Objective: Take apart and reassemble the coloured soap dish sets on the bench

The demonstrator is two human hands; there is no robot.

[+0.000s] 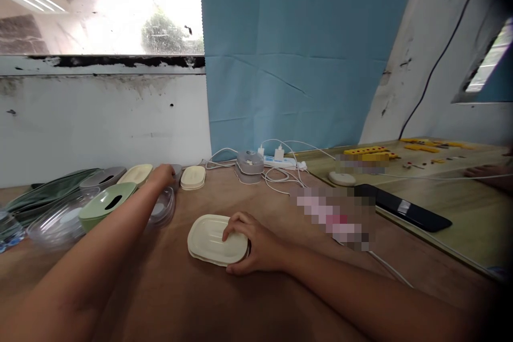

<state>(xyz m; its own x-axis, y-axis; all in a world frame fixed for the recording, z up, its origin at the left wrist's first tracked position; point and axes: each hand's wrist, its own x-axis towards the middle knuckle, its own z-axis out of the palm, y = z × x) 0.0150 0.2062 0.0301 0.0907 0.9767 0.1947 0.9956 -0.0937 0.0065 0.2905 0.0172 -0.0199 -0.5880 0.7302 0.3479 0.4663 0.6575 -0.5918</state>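
On a brown tabletop (176,288), the right hand (249,243) curls around the right end of a shallow cream container (205,238), thumb low and fingers on top. The left hand (162,175) reaches to a grey container (175,172) farther back; whether it grips is unclear. A green container (93,212) stands near the left forearm.

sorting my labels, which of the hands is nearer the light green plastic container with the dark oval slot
Left. The left hand is just beyond and right of the container; the right hand is farther right, gripping a flat cream rounded plastic piece.
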